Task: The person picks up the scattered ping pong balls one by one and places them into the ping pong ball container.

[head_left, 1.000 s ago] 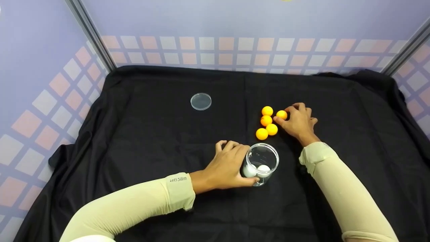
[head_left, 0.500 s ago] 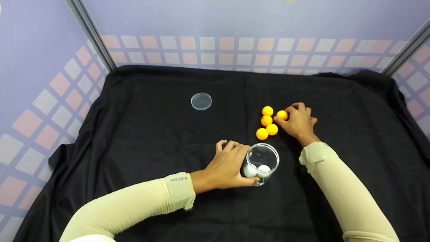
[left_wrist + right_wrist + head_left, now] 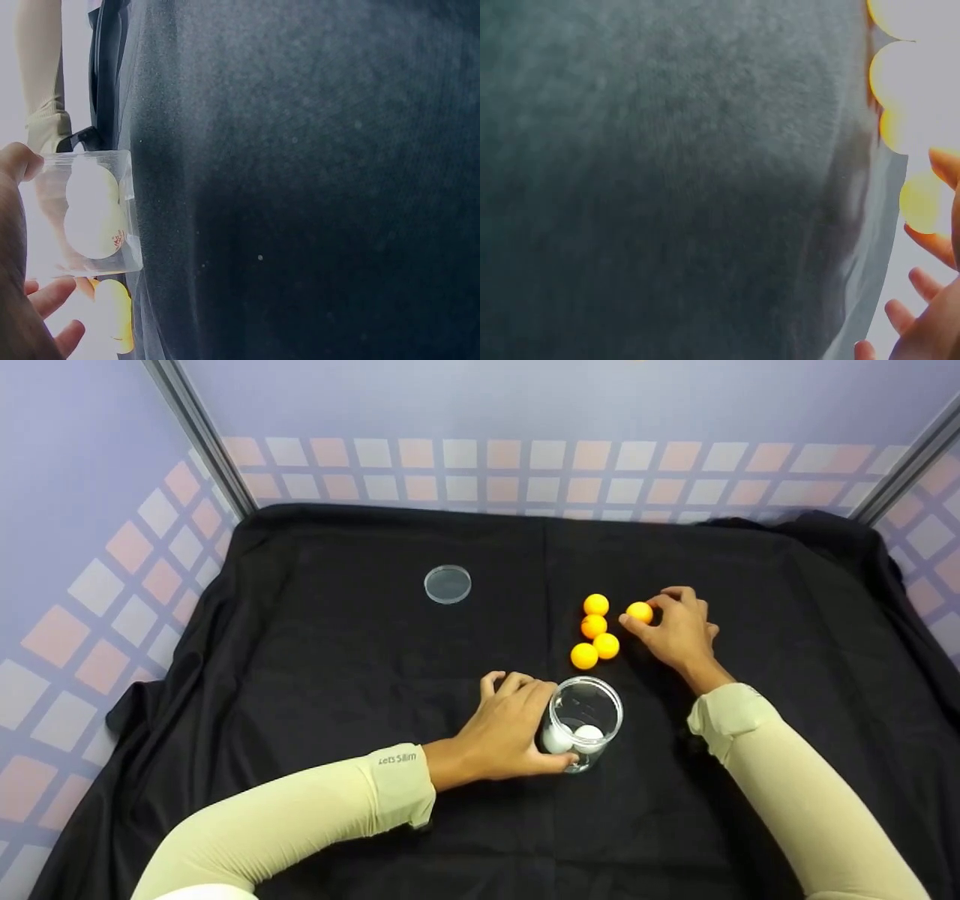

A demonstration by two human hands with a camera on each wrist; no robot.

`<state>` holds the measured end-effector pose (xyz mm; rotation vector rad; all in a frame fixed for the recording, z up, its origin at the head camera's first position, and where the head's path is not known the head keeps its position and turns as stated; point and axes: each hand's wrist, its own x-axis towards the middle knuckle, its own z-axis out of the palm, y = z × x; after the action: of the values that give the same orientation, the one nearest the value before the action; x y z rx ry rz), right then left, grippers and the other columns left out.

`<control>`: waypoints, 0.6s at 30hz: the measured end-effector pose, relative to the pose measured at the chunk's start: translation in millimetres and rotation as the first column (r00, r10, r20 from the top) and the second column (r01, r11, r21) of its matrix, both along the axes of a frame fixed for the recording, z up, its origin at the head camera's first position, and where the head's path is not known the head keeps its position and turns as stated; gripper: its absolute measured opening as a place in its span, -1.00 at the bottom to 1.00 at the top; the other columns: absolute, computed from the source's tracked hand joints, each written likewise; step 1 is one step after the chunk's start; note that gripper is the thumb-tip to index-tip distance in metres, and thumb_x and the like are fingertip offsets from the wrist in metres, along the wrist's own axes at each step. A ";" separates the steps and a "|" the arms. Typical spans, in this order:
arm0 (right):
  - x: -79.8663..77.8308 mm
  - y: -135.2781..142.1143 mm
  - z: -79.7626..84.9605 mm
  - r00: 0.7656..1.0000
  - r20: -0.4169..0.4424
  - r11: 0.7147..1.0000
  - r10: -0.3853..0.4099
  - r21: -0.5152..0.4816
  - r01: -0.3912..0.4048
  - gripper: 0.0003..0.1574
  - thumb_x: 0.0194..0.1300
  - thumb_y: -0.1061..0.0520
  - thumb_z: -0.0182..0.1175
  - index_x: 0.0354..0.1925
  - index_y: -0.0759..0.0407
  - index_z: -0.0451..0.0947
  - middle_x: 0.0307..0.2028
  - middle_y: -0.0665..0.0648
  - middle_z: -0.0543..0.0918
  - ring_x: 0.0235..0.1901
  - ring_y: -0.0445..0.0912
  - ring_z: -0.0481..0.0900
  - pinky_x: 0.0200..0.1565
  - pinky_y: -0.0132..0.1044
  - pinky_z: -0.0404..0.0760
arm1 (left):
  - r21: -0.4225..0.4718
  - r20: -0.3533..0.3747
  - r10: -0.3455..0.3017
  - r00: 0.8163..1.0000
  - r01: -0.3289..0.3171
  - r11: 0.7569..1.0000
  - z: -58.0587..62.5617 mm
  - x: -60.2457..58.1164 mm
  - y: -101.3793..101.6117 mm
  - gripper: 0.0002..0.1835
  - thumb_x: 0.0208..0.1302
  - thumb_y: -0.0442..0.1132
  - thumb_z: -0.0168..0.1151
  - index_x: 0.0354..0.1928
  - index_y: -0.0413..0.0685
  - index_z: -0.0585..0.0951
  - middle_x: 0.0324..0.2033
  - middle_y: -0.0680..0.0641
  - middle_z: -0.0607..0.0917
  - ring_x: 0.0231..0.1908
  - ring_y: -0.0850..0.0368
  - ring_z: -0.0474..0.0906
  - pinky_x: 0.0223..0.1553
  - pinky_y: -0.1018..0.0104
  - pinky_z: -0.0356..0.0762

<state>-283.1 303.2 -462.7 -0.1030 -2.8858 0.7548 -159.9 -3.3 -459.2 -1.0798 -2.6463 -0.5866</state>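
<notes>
My left hand (image 3: 502, 735) grips a clear open jar (image 3: 586, 681) from its left side, thumb at the front and fingers behind. White ping-pong balls (image 3: 589, 737) lie at the jar's bottom; two of them show through the wall in the left wrist view. My right hand (image 3: 681, 630) pinches an orange ping-pong ball (image 3: 639, 613) between thumb and forefinger. In the right wrist view that ball (image 3: 922, 202) seems to be slightly above the cloth. Several more orange balls (image 3: 594, 626) lie touching in a crooked row, left of the right hand and beyond the jar.
A round clear lid (image 3: 448, 584) lies flat toward the back, left of the orange balls. Black cloth (image 3: 360, 660) covers the table, with folds along its left side. Purple panels with pink and white squares (image 3: 504, 454) stand behind and at both sides.
My right hand has moved a little to the right with the pinched ball, away from the other orange balls. The left hand and the jar have stayed in place.
</notes>
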 end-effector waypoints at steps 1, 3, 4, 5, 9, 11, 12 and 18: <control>1.5 0.2 1.5 1.000 -0.009 1.000 0.002 -0.003 -0.002 -0.15 0.21 -0.41 0.31 0.12 0.23 0.61 0.37 0.28 0.34 0.33 0.33 0.23 0.11 0.47 0.21 | 0.000 -0.001 0.001 1.000 -0.001 1.000 0.0 -0.1 -0.1 -0.14 -0.04 0.44 0.36 0.18 0.02 0.51 0.00 0.11 0.67 0.07 0.13 0.47 0.21 -0.15 0.21; 4.6 -0.2 4.6 1.000 -0.027 1.000 0.014 -0.010 -0.014 -0.15 0.20 -0.42 0.32 0.11 0.22 0.62 0.38 0.26 0.35 0.34 0.32 0.23 0.11 0.46 0.22 | 0.000 -0.002 0.000 1.000 0.000 1.000 0.1 -0.1 -0.4 -0.14 -0.04 0.44 0.36 0.18 0.02 0.51 0.00 0.11 0.67 0.07 0.12 0.47 0.21 -0.16 0.20; 6.2 -1.1 6.2 0.999 -0.036 1.000 0.023 -0.012 -0.024 -0.16 0.19 -0.42 0.32 0.10 0.22 0.63 0.38 0.26 0.35 0.34 0.32 0.23 0.11 0.45 0.22 | 0.003 -0.002 0.000 1.000 0.000 1.000 0.0 -0.1 -0.4 -0.14 -0.05 0.43 0.36 0.18 0.02 0.51 0.00 0.10 0.67 0.07 0.12 0.47 0.21 -0.16 0.20; 8.1 -2.4 7.9 0.998 -0.047 0.999 0.035 -0.017 -0.036 -0.15 0.19 -0.42 0.32 0.09 0.22 0.63 0.38 0.26 0.35 0.35 0.32 0.23 0.11 0.45 0.21 | 0.004 -0.004 0.000 1.000 0.000 1.000 0.0 -0.1 -0.5 -0.14 -0.05 0.44 0.36 0.18 0.02 0.51 0.00 0.10 0.67 0.07 0.12 0.47 0.21 -0.17 0.20; 17.7 -11.3 15.7 0.991 -0.109 0.995 0.081 -0.042 -0.086 -0.19 0.17 -0.41 0.35 0.05 0.21 0.66 0.36 0.22 0.38 0.34 0.28 0.25 0.09 0.40 0.22 | 0.005 -0.007 0.000 1.000 0.000 1.000 0.2 -0.1 -0.7 -0.14 -0.06 0.44 0.36 0.17 0.01 0.51 -0.01 0.10 0.66 0.07 0.12 0.48 0.21 -0.17 0.21; 24.8 -16.8 19.9 0.984 -0.149 0.992 0.102 -0.058 -0.112 -0.23 0.16 -0.39 0.38 0.02 0.20 0.67 0.34 0.19 0.41 0.32 0.25 0.27 0.07 0.36 0.24 | 0.006 -0.009 -0.002 1.000 0.002 1.000 -0.1 -0.2 -0.7 -0.14 -0.06 0.44 0.36 0.17 0.01 0.52 -0.01 0.10 0.67 0.07 0.12 0.48 0.21 -0.17 0.21; 28.9 -19.6 21.8 0.979 -0.170 0.990 0.113 -0.066 -0.126 -0.25 0.16 -0.37 0.39 0.00 0.19 0.68 0.33 0.19 0.42 0.30 0.24 0.29 0.06 0.35 0.24 | 0.006 -0.008 -0.003 1.000 0.003 1.000 -0.1 -0.3 -0.9 -0.14 -0.06 0.44 0.37 0.17 0.01 0.52 -0.01 0.10 0.67 0.07 0.12 0.48 0.20 -0.17 0.21; 53.2 -32.7 33.6 0.939 -0.286 0.967 0.188 -0.114 -0.229 -0.38 0.14 -0.25 0.45 -0.08 0.21 0.70 0.26 0.20 0.49 0.26 0.24 0.35 0.08 0.35 0.25 | 0.011 -0.024 -0.001 1.000 0.001 1.000 -0.4 -0.5 0.1 -0.16 -0.08 0.42 0.38 0.15 0.04 0.51 -0.03 0.11 0.67 0.06 0.12 0.48 0.19 -0.15 0.22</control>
<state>-229.9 270.6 -429.2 0.2756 -2.6016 0.9351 -160.4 -3.2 -459.5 -1.0785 -2.6191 -0.5837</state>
